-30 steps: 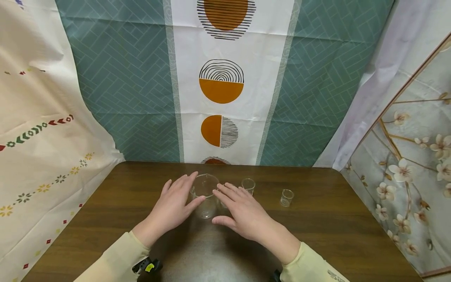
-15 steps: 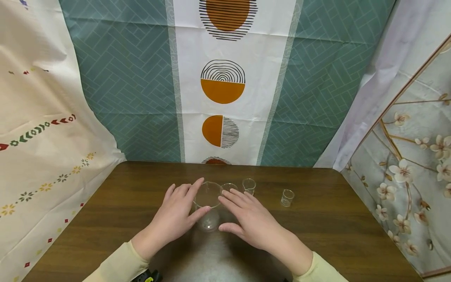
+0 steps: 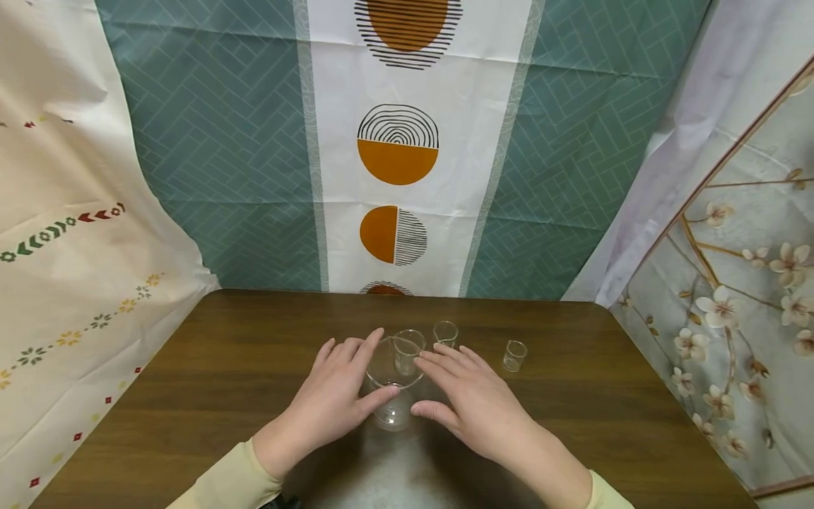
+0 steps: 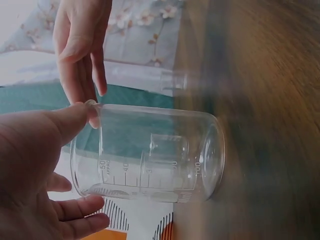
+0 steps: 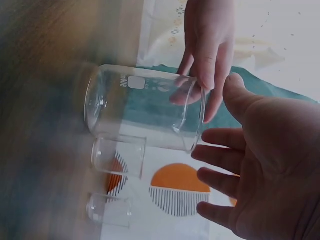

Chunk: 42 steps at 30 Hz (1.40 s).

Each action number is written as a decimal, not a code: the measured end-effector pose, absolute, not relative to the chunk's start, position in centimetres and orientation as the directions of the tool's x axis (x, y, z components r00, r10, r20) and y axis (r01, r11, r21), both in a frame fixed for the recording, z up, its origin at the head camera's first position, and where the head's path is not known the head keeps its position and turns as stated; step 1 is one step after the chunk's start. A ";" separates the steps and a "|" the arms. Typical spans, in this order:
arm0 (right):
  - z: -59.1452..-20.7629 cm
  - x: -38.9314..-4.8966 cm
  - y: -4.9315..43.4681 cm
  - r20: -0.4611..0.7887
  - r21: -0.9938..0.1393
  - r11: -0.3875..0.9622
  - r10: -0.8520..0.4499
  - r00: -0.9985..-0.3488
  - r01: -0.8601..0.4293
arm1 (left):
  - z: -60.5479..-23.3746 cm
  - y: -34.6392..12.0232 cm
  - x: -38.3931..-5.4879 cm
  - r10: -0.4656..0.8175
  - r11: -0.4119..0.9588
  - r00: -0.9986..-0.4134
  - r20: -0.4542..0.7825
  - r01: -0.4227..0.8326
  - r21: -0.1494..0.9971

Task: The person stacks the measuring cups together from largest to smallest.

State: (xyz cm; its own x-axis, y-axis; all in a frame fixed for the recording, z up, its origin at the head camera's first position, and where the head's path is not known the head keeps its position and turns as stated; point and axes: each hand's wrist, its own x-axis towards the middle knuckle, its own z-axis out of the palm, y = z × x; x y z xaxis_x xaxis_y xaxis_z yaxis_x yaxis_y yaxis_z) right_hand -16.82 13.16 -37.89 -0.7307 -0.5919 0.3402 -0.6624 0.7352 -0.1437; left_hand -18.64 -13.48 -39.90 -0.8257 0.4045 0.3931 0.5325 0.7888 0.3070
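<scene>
A large clear glass beaker (image 3: pixel 391 416) with printed markings stands upright on the table in the head view. My left hand (image 3: pixel 333 390) holds it near the rim, thumb on the near side and fingers on the far side; the left wrist view shows thumb and fingertips at the glass (image 4: pixel 160 150). My right hand (image 3: pixel 475 401) hovers at its right side, fingers spread and fairly straight. In the right wrist view the fingertips of that hand (image 5: pixel 275 155) lie close to the rim; whether they touch it, I cannot tell. A smaller beaker (image 3: pixel 409 350) stands just behind.
Further right stand another small beaker (image 3: pixel 446 332), partly hidden by my right fingers, and the smallest beaker (image 3: pixel 515 355). All are on the brown wooden table (image 3: pixel 254 332). Patterned cloths (image 3: pixel 254 141) hang behind the table and on both sides.
The large beaker has moved to the right and nearer to me, with my left hand along with it. My right hand has shifted right and nearer too. The small beakers have stayed put.
</scene>
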 end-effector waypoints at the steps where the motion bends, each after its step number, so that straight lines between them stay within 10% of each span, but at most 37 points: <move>1: -37.9 -16.8 13.2 0.341 -0.146 0.741 -0.584 -0.736 -0.656 | -39.9 -13.3 -18.7 0.403 0.789 -0.833 0.379 0.526 0.316; 42: -37.9 -15.6 16.1 0.391 -0.256 0.802 -0.425 -0.816 -0.540 | -40.8 -10.0 -20.7 0.485 0.684 -0.826 0.288 0.564 0.464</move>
State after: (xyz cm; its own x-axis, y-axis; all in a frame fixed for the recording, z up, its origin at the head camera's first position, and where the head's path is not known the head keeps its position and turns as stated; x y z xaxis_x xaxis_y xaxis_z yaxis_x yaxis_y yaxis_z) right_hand -15.62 16.05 -37.91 -0.8164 -0.4253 0.3906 -0.5401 0.8018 -0.2558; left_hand -20.71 -10.00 -40.78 -0.8256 0.4855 0.2875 0.5635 0.6835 0.4639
